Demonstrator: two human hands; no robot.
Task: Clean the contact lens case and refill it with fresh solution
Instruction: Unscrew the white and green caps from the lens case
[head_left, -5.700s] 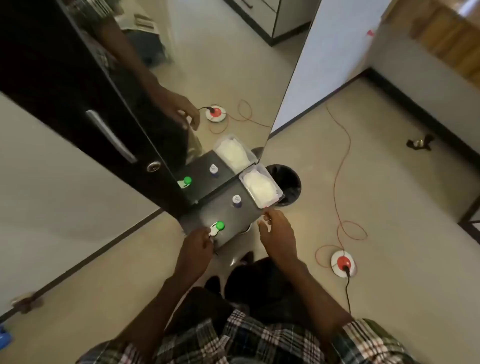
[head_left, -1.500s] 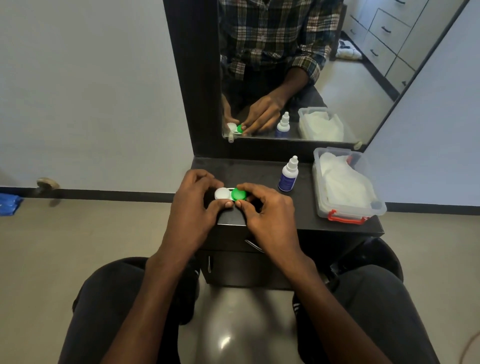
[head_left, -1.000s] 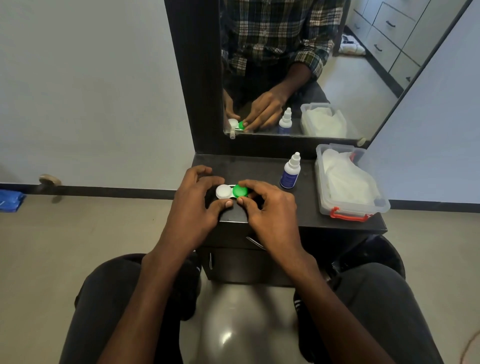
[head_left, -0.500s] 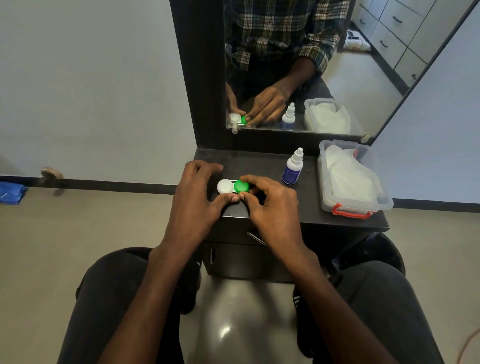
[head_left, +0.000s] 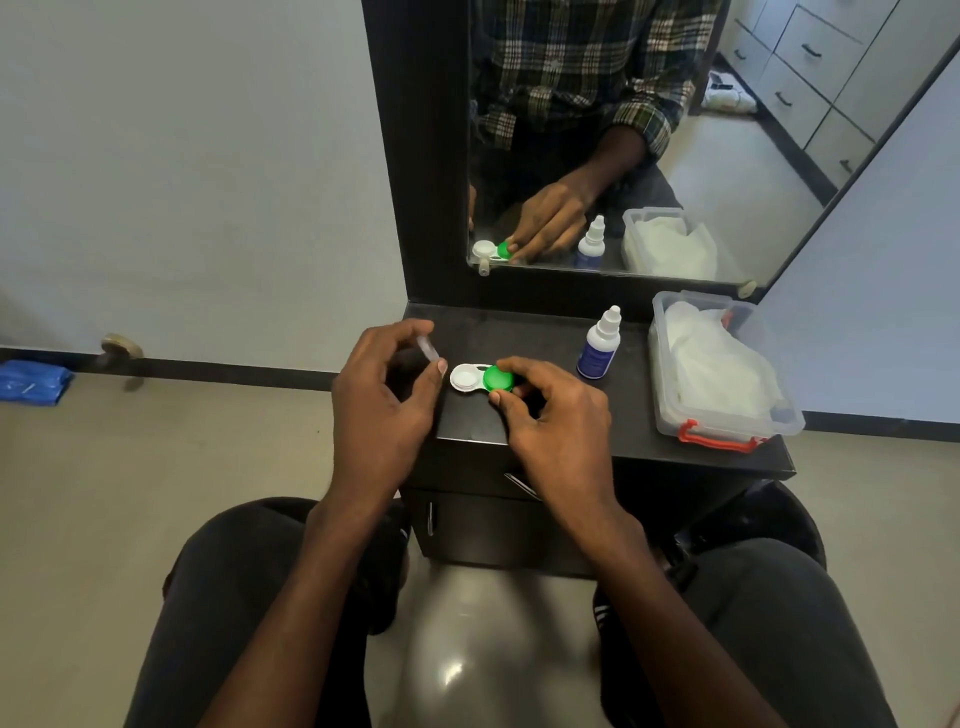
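so, sitting before a dark dresser top (head_left: 545, 332) with a mirror (head_left: 675, 130) above it. at the right end, a clear plastic box (head_left: 727, 421) with red latch, holding white tissues, soft and light by the look. just left of the box, a small white solution bottle (head_left: 598, 349), upright, cap on, standing free, touched by no hand; probably light and a little squeezable, best taken around the body and not by the thin nozzle.

near the front edge of the top, between both hands, the contact lens case (head_left: 480, 378): flat, small, of stiff plastic, surely very light, so easy to push away or to flip when a cap is turned. left well (head_left: 464, 378) open, white, showing its hollow; whether liquid is inside, cannot tell. right well closed by the green cap (head_left: 497, 378).

right hand (head_left: 556, 415) curled over the right side of the case, thumb and fingertips pinching around the green cap, holding the case down on the surface. left hand (head_left: 384, 395) lifted just beside the open well, fingers curled, thumb and forefinger pinching a small pale piece (head_left: 429, 349), seemingly the white cap seen edge-on, though too blurred to be sure.

good to grip the caps at the ribbed rim and to hold the case by the bridge between both wells; smooth plastic, likely slippery when wet.
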